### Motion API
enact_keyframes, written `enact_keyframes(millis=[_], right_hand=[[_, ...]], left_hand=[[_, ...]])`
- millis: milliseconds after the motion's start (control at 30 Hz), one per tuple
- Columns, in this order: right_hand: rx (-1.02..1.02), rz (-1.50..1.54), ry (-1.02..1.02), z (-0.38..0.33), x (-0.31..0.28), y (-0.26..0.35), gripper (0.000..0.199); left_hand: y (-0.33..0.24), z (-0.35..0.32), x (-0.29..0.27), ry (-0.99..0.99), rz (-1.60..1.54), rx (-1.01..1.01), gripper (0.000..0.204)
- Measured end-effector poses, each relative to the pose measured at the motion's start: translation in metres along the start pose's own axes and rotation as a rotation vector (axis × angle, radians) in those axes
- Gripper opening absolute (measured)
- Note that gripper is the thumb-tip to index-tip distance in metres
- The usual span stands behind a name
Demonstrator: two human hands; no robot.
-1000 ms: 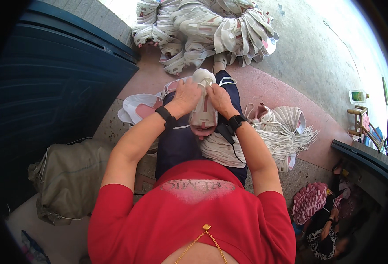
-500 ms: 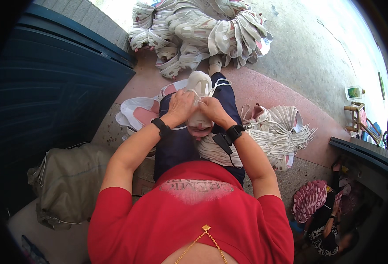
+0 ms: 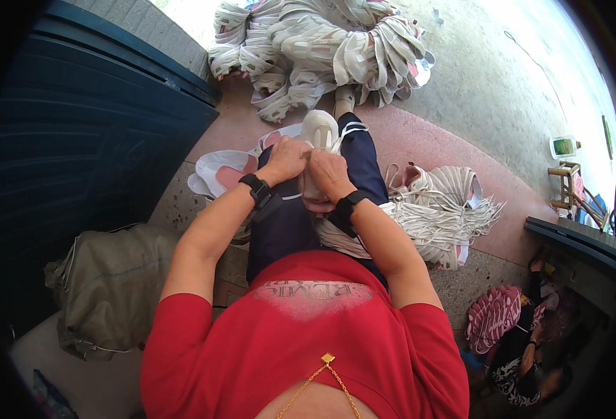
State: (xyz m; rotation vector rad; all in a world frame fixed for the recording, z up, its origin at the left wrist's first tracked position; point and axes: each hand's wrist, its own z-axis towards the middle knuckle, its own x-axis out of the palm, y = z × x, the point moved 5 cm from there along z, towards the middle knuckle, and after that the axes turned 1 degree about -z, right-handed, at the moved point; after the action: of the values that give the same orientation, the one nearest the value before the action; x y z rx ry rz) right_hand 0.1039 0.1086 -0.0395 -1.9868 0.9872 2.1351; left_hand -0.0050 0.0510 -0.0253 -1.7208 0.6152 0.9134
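A white shoe upper (image 3: 320,127) with a pink collar rests toe-away on my dark-trousered lap. My left hand (image 3: 287,159) is closed in a pinch at its lacing, along the left side. Directly beside it, my right hand (image 3: 327,173) reaches over the middle of the upper with bent fingers, also closed at the lacing. The fingertips meet there and largely hide the bit of lace between them. A loose white shoelace (image 3: 354,128) trails over my right knee. White pieces with pink linings (image 3: 225,172) lie left of my legs.
A big heap of white shoe uppers (image 3: 322,45) lies ahead of my foot. More uppers with long laces (image 3: 441,209) lie at my right. A dark blue door (image 3: 91,133) and an olive sack (image 3: 119,286) are on the left. Another person (image 3: 528,349) sits lower right, near pink uppers (image 3: 494,318).
My right hand has moved left across the upper, up against my left hand, and its wrist has turned. The left hand stays at the lacing. The upper remains on my lap.
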Motion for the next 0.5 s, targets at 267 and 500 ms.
enact_keyframes(millis=[267, 500], right_hand=[[-0.001, 0.656, 0.174, -0.037, -0.061, -0.039, 0.029], [0.483, 1.716, -0.008, -0.021, -0.06, -0.062, 0.033]], left_hand=[[-0.048, -0.025, -0.012, -0.183, -0.009, 0.325, 0.02], [-0.088, -0.009, -0.035, -0.11, -0.612, -0.11, 0.017]])
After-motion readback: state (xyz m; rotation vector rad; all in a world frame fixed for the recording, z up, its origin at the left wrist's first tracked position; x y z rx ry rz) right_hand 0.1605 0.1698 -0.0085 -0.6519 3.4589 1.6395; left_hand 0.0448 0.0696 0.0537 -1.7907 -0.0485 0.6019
